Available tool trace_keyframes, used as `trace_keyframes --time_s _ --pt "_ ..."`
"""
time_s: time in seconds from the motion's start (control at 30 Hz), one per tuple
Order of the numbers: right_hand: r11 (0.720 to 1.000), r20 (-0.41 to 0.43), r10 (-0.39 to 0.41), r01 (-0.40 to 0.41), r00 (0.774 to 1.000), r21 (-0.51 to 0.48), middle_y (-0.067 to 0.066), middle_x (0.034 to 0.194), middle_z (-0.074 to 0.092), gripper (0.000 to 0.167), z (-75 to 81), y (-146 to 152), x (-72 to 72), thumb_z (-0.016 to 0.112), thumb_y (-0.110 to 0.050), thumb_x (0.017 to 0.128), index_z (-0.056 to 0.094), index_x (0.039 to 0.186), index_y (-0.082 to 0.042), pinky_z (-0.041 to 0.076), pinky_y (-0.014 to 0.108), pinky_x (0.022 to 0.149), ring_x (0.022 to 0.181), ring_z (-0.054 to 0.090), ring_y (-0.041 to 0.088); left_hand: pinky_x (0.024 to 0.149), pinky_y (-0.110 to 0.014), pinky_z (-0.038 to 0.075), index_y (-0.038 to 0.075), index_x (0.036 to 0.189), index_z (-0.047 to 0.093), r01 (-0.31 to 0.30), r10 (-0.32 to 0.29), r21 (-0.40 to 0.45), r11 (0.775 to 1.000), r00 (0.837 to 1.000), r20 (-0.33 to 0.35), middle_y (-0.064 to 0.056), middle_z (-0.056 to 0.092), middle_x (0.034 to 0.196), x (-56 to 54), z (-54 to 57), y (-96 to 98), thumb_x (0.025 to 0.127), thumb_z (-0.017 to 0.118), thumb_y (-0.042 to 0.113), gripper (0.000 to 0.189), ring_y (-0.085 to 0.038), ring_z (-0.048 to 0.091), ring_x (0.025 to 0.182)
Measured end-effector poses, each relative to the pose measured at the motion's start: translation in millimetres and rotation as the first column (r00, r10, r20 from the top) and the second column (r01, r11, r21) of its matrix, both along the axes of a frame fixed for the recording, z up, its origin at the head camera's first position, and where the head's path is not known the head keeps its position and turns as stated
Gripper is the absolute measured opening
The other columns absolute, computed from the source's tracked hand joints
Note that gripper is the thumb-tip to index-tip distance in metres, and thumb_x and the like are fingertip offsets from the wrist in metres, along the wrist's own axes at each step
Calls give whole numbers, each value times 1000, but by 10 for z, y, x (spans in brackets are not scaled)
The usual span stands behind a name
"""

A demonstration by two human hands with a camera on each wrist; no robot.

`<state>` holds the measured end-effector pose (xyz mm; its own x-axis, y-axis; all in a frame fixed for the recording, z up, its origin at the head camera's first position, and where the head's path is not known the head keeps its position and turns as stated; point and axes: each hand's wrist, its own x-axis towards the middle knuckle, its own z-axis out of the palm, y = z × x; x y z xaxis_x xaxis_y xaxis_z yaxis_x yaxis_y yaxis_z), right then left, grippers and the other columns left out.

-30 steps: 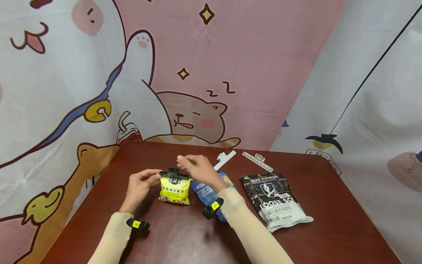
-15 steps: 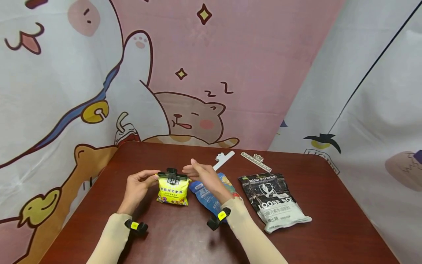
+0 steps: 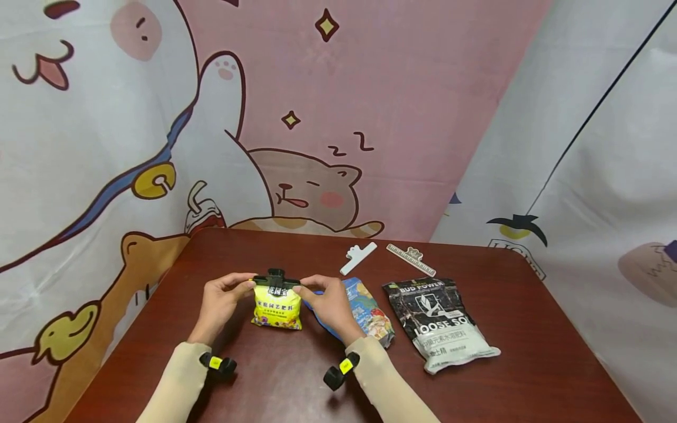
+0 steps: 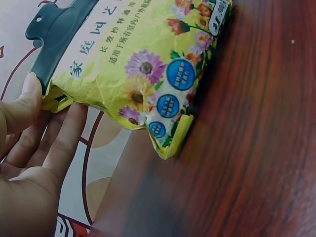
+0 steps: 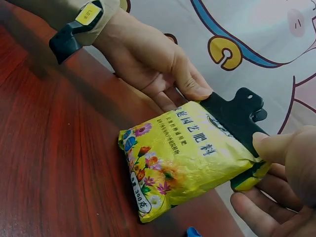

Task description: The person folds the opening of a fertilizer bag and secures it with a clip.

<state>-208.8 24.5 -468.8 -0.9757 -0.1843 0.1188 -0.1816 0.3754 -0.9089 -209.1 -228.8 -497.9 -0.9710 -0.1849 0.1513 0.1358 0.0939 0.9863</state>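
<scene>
A small yellow bag of garden fertilizer with printed flowers stands upright in front of me, its top edge gripped by a black bag clip. My left hand pinches the clip's left end together with the bag's corner, thumb on the near side, as the left wrist view shows. At the other end, my right hand holds the clip's right end, its thumb pressing on the black bar. The folded yellow corner sticks out between that thumb and the fingers below.
Right of the hands lies a blue pouch, partly covered by my right hand. Beyond it lies a black and white bag of soil product. Farther back on the table are a white clip and a beige clip.
My right hand has come away from behind the clip's top, swung right, and now holds the clip's right end. The left hand keeps its pinch, and the bag stays about where it was.
</scene>
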Motion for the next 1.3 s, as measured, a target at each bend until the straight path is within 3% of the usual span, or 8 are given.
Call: trace_keyframes --time_s 0.17,0.33,0.5,0.8,1.03,1.3 --pt "1000 -26 -21 20 999 -11 0 108 78 22 -2 -50 -20 78 -38 92 81 108 -22 60 35 81 101 73 19 76 -29 64 -8 116 73 -6 6 10 1000 1000 0 11 77 93 -17 -15 -28 92 77 12 32 -7 75 78" --pt "996 36 -22 25 999 -81 3 104 79 22 -13 -123 -67 80 -35 90 82 104 -18 61 31 71 90 76 21 77 -30 64 -3 117 75 -34 36 -24 999 998 48 13 76 92 -49 -12 -77 92 77 17 32 -8 75 79" --pt "988 118 -15 33 993 -152 7 106 79 22 -35 -199 -125 80 -31 90 81 104 -14 64 40 76 85 78 32 81 -35 64 0 119 75 -40 45 -53 998 993 111 5 76 100 -86 -13 -116 95 75 20 31 -9 76 82" --pt "982 211 -13 53 977 -181 6 102 78 20 -107 -270 -281 79 -28 92 81 103 -11 64 42 77 79 77 17 86 -40 62 2 125 72 -38 56 -91 995 976 210 -19 70 122 -169 -1 -160 97 72 19 32 -12 77 86" --pt "983 234 1 43 972 -180 13 100 79 21 -132 -329 -381 77 -18 93 79 107 -3 64 42 73 79 79 27 80 -33 64 2 126 72 -32 62 -118 992 963 261 -22 67 129 -253 -13 -205 98 70 20 34 -13 75 87" --pt "986 261 -21 63 965 -154 12 98 78 19 -165 -369 -450 78 -17 92 79 104 -2 65 40 72 75 78 25 79 -34 64 4 127 72 0 59 -185 983 947 317 -22 65 133 -308 -14 -222 100 69 24 34 -17 75 90"
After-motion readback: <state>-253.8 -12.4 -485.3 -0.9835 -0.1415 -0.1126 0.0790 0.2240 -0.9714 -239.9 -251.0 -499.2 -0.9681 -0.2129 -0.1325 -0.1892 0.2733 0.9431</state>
